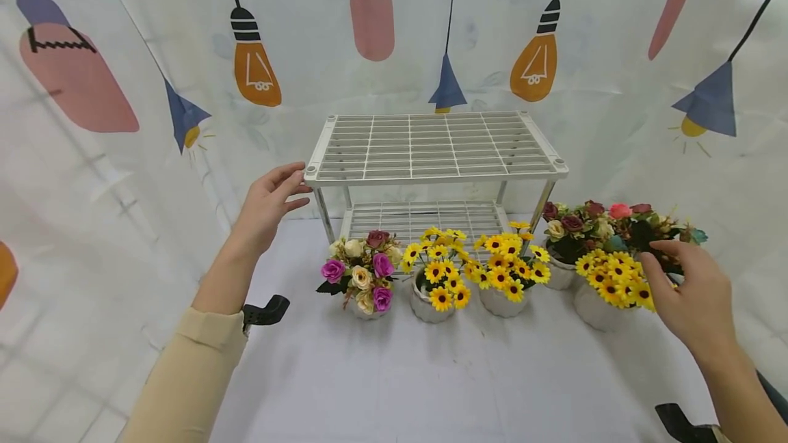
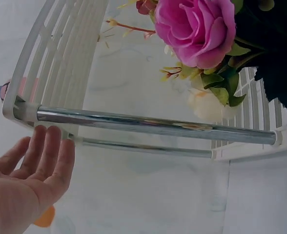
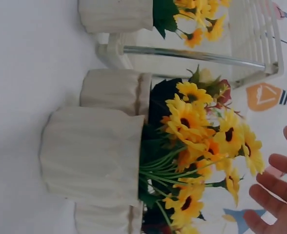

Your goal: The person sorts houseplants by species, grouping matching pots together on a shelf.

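Observation:
My left hand (image 1: 266,207) is beside the left front corner of a white two-tier wire rack (image 1: 437,178), fingers loosely extended. In the left wrist view its fingertips come close to the rack's metal post (image 2: 158,126); whether they touch cannot be told. My right hand (image 1: 695,292), fingers apart and slightly bent, is by the yellow sunflowers (image 1: 615,279) of a potted plant at the right. Its palm holds nothing in the right wrist view. That plant's pale fabric-like pot (image 3: 92,156) stands on the table, with further pots close to it.
In front of the rack stand a pot of purple and cream roses (image 1: 363,275) and two pots of sunflowers (image 1: 440,279). Mixed roses (image 1: 572,224) stand behind the right-hand sunflowers. A white cloth (image 1: 431,381) covers the table, and a curtain with printed lamps (image 1: 400,81) hangs behind.

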`<state>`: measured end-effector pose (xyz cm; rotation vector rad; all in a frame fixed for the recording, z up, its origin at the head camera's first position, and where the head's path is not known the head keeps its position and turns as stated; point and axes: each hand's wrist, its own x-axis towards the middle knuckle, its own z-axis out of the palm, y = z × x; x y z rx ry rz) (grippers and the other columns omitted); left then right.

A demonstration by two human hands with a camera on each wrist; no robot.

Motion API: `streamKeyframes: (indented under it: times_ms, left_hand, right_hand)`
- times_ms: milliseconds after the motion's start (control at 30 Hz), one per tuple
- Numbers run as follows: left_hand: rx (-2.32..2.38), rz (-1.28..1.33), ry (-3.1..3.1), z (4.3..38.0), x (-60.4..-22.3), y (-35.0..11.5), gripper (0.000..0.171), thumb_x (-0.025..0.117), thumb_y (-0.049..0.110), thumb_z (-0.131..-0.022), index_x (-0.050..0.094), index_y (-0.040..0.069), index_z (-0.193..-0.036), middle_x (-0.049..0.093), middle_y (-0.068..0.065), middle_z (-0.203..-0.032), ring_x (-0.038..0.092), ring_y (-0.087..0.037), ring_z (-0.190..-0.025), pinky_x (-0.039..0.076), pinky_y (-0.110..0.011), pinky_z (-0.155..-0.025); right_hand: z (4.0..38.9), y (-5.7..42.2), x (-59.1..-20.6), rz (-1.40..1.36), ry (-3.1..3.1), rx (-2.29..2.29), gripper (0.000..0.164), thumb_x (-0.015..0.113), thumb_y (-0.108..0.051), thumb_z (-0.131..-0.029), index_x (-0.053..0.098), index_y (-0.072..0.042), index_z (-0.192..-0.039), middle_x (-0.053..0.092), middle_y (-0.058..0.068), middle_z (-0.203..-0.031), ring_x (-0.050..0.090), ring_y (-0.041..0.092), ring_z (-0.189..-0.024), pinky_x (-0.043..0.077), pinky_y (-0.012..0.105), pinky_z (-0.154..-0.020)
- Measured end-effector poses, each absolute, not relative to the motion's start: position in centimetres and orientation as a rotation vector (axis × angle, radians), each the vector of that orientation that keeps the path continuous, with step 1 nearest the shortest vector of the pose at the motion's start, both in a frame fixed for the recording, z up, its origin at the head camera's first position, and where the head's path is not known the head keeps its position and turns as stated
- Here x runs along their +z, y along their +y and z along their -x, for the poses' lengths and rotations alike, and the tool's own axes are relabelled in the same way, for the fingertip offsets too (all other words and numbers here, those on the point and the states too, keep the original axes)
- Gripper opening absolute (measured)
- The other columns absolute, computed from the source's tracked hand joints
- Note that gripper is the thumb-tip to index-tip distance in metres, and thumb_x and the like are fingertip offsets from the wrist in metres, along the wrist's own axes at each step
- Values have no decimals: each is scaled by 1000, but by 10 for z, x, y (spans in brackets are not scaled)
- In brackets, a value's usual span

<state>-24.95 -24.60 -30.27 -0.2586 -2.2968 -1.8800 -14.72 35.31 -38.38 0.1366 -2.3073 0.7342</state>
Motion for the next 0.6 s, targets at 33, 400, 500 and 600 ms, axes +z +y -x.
streamKeyframes:
  times_ms: [33, 400, 500, 600]
  left_hand:
    - [-1907, 257, -2286, 250, -302, -245, 60, 54, 39, -108, 44, 0, -152, 56, -10, -134, 58, -23, -119, 52, -36, -102]
    - [-1964, 257, -2265, 252, -303, -240, 58, 56, 32, -107, 44, -3, -152, 51, -22, -144, 57, -23, -120, 51, -37, -103]
    - [-1976, 262, -2255, 252, -300, -239, 59, 57, 32, -107, 44, -3, -152, 49, -25, -146, 57, -24, -122, 50, -39, -104]
    - [-1995, 258, -2246, 253, -298, -239, 59, 58, 32, -106, 44, -3, -152, 49, -25, -146, 56, -24, -122, 51, -38, -103]
  right_hand:
    - [145, 352, -385, -104, -2313, 754, 35, 62, -11, -101, 60, 11, -128, 58, 33, -122, 50, 52, -113, 35, 36, -111]
    - [128, 345, -416, 234, -2193, 886, 57, 58, -13, -101, 36, 3, -151, 38, 24, -150, 37, 35, -137, 24, 16, -106]
    - [124, 343, -423, 282, -2171, 923, 57, 54, -13, -102, 33, 0, -153, 34, 21, -152, 34, 28, -139, 25, 17, -107]
    - [122, 341, -430, 328, -2148, 990, 56, 47, -10, -102, 30, -4, -155, 32, 17, -152, 32, 22, -138, 27, 18, -107]
